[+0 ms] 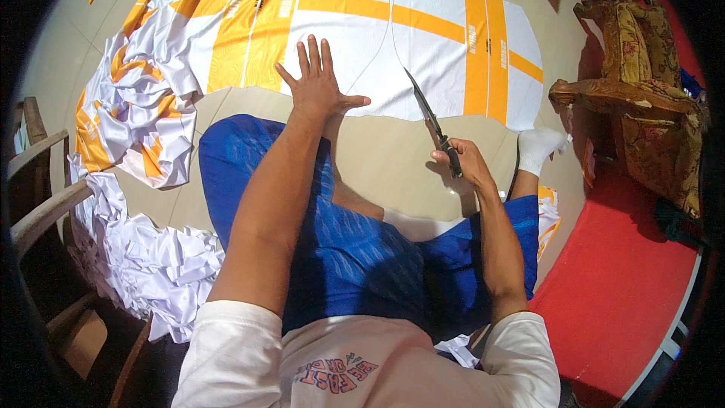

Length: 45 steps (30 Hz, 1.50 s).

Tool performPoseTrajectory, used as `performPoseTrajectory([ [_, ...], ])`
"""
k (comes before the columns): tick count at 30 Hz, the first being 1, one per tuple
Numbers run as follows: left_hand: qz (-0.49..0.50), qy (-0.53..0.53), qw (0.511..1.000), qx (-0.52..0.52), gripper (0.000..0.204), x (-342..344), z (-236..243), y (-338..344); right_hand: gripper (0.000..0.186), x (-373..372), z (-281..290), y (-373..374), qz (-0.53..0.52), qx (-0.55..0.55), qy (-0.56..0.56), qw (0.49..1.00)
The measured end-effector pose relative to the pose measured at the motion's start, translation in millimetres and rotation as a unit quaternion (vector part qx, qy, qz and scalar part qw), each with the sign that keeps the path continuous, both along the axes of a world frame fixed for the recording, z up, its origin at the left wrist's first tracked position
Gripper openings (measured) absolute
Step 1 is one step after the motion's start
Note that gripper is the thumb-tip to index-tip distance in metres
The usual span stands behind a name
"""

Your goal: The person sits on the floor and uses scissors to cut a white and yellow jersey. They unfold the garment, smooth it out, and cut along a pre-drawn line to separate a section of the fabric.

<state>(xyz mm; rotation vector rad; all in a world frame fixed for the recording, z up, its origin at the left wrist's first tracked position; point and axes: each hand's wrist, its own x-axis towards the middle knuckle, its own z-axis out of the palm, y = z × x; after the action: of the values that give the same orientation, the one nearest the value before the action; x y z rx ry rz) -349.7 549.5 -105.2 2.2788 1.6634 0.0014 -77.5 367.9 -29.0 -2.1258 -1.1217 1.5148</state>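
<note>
A white fabric sheet (351,49) with yellow-orange bands lies spread on the tiled floor in front of me. Thin dark curved lines run across it. My left hand (317,87) rests on its near edge, palm down, fingers spread, holding nothing. In my right hand (470,162) is a pair of long dark scissors (427,110), gripped by the black handles. Their blades point away from me and slightly left, tips over the fabric at the lower end of a curved line. Whether the blades are parted is hard to tell.
Crumpled white-and-orange fabric (143,113) is heaped at the left, with a pile of white cloth (151,264) nearer me. A wooden chair (47,215) stands at the left edge. On the right are a carved, floral armchair (642,98) and a red surface (619,279). My crossed legs border the fabric.
</note>
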Motion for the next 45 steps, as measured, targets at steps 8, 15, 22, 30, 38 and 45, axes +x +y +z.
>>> performPoseTrajectory([
  [8,0.001,-0.003,1.0,-0.004,0.152,-1,4,0,0.04,-6,12,19,0.01,-0.011,0.05,0.999],
  [15,0.003,-0.006,1.0,-0.001,0.154,-1,2,0,0.04,-9,9,30,0.011,-0.012,0.021,1.0],
  [22,0.002,-0.005,1.0,-0.007,0.154,-1,5,-1,0.038,-9,2,20,0.006,0.002,-0.005,1.0],
  [30,0.001,-0.002,1.0,-0.019,0.154,-1,8,2,0.037,-6,-5,44,-0.007,-0.013,0.061,0.998],
  [38,-0.001,-0.001,1.0,-0.017,0.156,-3,3,2,0.033,-22,-10,38,-0.025,0.021,-0.016,0.999],
  [45,0.002,0.015,0.999,-0.042,0.154,0,13,2,0.041,-30,-4,44,-0.031,0.002,0.058,0.998],
])
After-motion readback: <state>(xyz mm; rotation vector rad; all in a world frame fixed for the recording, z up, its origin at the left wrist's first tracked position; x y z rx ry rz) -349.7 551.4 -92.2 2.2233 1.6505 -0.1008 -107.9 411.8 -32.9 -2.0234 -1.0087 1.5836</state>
